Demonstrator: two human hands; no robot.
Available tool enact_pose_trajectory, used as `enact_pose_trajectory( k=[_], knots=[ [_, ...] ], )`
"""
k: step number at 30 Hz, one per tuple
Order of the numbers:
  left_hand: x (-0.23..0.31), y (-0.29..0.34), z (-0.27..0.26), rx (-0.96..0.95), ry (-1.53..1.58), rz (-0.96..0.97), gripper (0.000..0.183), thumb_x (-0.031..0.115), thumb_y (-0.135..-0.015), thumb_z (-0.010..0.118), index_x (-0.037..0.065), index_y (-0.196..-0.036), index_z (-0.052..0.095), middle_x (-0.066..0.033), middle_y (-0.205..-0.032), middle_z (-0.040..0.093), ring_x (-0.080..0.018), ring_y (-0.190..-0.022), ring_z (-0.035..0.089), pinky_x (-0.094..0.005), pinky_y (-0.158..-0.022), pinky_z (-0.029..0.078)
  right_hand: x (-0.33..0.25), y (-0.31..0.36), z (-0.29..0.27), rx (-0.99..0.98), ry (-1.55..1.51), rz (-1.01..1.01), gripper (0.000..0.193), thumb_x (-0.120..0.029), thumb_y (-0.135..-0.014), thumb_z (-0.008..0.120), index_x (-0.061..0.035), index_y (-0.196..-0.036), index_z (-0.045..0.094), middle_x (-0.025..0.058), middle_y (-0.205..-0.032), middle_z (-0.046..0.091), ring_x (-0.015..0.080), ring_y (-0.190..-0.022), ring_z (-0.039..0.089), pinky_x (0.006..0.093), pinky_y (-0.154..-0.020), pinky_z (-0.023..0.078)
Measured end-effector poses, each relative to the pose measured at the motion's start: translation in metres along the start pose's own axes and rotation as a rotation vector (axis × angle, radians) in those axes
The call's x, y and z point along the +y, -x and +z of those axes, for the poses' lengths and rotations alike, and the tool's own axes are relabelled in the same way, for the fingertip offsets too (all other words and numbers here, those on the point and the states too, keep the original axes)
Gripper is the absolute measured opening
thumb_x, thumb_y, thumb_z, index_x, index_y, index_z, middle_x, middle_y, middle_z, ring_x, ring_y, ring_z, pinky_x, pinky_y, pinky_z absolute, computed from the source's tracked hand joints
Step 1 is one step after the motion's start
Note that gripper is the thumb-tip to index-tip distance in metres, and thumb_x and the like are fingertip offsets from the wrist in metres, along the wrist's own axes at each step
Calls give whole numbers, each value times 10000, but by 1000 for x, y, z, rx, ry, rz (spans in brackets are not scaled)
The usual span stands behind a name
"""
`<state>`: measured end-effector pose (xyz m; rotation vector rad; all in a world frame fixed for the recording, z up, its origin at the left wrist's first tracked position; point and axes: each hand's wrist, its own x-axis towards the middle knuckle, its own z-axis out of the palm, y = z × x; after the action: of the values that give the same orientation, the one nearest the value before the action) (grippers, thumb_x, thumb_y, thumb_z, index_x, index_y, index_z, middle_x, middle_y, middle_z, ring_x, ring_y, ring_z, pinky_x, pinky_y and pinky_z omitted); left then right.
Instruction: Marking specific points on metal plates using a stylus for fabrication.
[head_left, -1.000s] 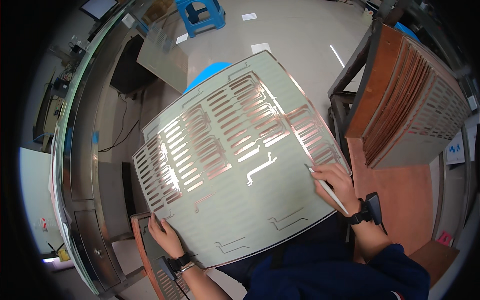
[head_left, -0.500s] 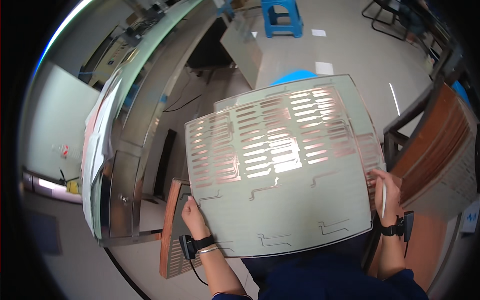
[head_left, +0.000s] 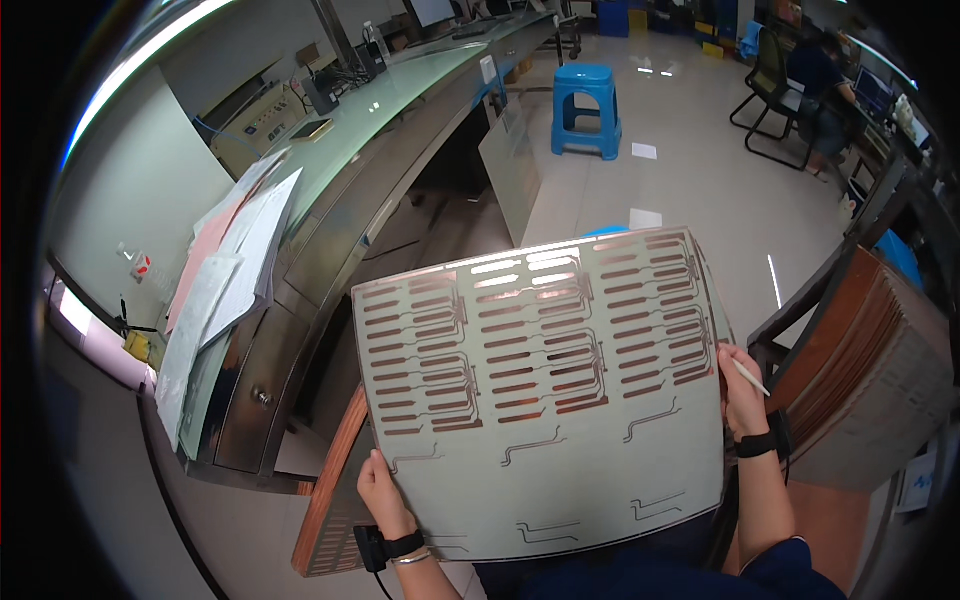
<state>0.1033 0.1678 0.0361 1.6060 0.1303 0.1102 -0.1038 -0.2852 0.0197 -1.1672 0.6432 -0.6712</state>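
A large pale grey-green circuit board panel (head_left: 560, 470) with rows of copper traces is held up in front of my body, slightly tilted. My left hand (head_left: 383, 497) grips its left edge, thumb on the face and fingers hidden behind. At the right edge, my right hand (head_left: 742, 390) is closed on the board, and a slim white pen-like stick (head_left: 752, 379) pokes out from the same hand. A narrow edge of what looks like a second panel shows behind the right side. Both wrists wear black straps with small devices.
Stacks of similar copper-edged panels stand at left (head_left: 330, 500) and at right on a dark rack (head_left: 800, 325). Left is a glass-topped desk (head_left: 400, 95) with papers (head_left: 245, 250). A blue stool (head_left: 586, 110) stands ahead; a person (head_left: 815, 80) sits far right.
The view has tilted up, showing more of the room. The panel sits lower in view, and the panel behind it no longer sticks out at the top. Both hands still grip the edges.
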Motion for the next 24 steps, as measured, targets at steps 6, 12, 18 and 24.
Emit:
enact_pose_trajectory(
  k=[6,12,18,24],
  knots=[
    [3,-1,5,-62,61,-16,299,225,-1031,538,-5,-865,633,52,-778,553,-36,-732,434,-218,-675,372,-10,14,-1,68,13,-87,192,-197,-1026,538,-22,-1069,606,2,-896,634,72,-804,582,218,-725,483],
    [16,-8,2,-205,166,-26,267,204,-1025,545,16,-846,605,67,-766,518,-31,-720,422,-205,-670,364,-21,28,11,159,32,-146,169,-194,-1028,527,-43,-1018,604,3,-855,640,69,-733,574,214,-667,473],
    [22,-24,-11,-376,234,-110,136,98,-969,619,53,-844,590,39,-783,564,-40,-735,475,-192,-698,390,-19,33,7,189,-47,-197,146,-186,-998,585,-54,-1057,606,-5,-848,639,68,-717,576,207,-639,471],
    [76,-23,27,-409,395,366,202,204,-934,702,70,-848,578,38,-848,604,-56,-787,519,-216,-761,422,-95,16,-18,10,-78,-617,266,-223,-1021,544,-44,-1217,545,44,-1003,668,134,-881,634,278,-799,510]
  ],
)
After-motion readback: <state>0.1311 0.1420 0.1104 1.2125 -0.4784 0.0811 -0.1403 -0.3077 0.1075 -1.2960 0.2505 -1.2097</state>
